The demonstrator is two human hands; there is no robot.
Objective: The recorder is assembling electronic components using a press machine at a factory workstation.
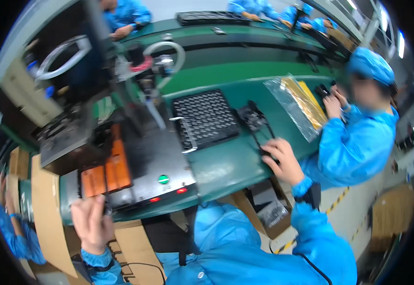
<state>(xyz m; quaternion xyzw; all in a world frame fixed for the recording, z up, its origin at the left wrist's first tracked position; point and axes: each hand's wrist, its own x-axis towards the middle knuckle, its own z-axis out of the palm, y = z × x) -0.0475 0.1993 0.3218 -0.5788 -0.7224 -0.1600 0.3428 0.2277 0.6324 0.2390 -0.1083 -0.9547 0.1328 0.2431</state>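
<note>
My left hand (92,224) is at the front edge of a metal bench machine (145,161), beside its orange fixture block (106,179). Its fingers are curled in a pinch around a small dark piece, too blurred to name. My right hand (285,160) is over the green table mat (221,173), thumb and fingers closed on the black end of a cable (264,152). That cable runs back to a black device (251,116) lying on the mat. Left of the device is a black tray (206,118) with rows of small pockets.
A co-worker in blue (358,128) handles a black part at the right. Clear plastic bags (294,109) and yellow strips lie between us. An open carton (268,209) stands below the table edge. Over the machine rise a metal press head (69,142) and a white hose (173,47).
</note>
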